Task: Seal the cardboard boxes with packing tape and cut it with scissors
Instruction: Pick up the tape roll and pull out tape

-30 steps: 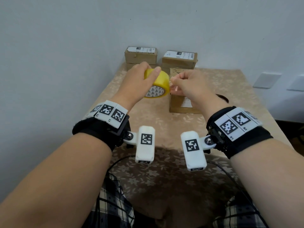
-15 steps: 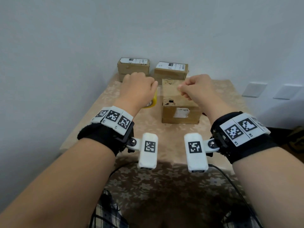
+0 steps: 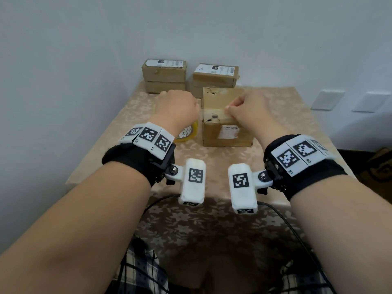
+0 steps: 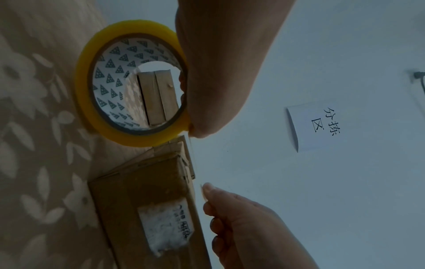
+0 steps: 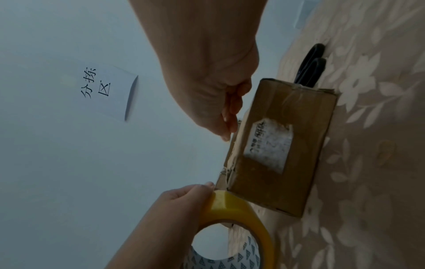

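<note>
We see the left hand (image 3: 176, 109) gripping the yellow tape roll (image 4: 133, 83), fingers curled over its rim, holding it on edge just left of the near cardboard box (image 3: 224, 128) on the worktop (image 3: 297, 115). The right hand (image 3: 252, 111) hovers over the box top, thumb and fingers pinching the free end of the clear tape strip (image 4: 192, 160), which runs from the roll across the box's upper edge. A torn white label (image 5: 269, 143) marks the box's front face. Black scissors (image 5: 310, 69) lie on the worktop just behind the box. Two stacks of boxes (image 3: 164, 76) stand by the wall.
</note>
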`<state>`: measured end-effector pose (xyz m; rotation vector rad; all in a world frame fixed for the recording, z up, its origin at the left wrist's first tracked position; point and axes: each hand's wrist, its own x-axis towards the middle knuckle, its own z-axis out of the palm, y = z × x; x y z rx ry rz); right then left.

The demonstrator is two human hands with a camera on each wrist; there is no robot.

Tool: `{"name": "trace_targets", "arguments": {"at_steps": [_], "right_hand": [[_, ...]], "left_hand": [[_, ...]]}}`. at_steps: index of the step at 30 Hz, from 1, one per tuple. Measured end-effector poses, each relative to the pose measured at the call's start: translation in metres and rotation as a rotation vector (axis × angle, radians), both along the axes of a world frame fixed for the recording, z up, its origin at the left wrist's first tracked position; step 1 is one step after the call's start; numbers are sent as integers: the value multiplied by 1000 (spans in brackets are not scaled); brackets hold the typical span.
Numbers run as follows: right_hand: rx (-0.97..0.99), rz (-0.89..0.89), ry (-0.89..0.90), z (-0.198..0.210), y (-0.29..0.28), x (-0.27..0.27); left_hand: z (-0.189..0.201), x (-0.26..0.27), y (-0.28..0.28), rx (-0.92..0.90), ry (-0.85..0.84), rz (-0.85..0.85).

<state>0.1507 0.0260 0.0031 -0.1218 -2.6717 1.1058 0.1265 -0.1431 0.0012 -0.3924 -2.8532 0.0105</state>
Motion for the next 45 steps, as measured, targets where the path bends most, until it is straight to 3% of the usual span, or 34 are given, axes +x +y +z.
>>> {"name": "trace_targets", "arguments": {"at_steps": [18, 29, 32, 34, 37, 41, 45], "right_hand": [[41, -22, -34, -9, 6, -5], [261, -67, 36, -14, 18, 1], [417, 202, 115, -16, -1, 6], [585, 410, 15, -21, -16, 9], [789, 406, -111, -34, -20, 8], [792, 373, -70, -38, -18, 7], [807, 287, 81, -44, -24, 7]], "left_hand": [[-8, 1, 16, -101, 46, 12], [-13, 3, 17, -190, 115, -26], [-13, 4, 18, -166, 131, -23], [-13, 4, 17, -104, 148, -36], [-12, 3, 4, 118, 131, -83], [-19, 2, -27, 485, -35, -94], [-25, 5, -42, 926, -168, -70]]}}
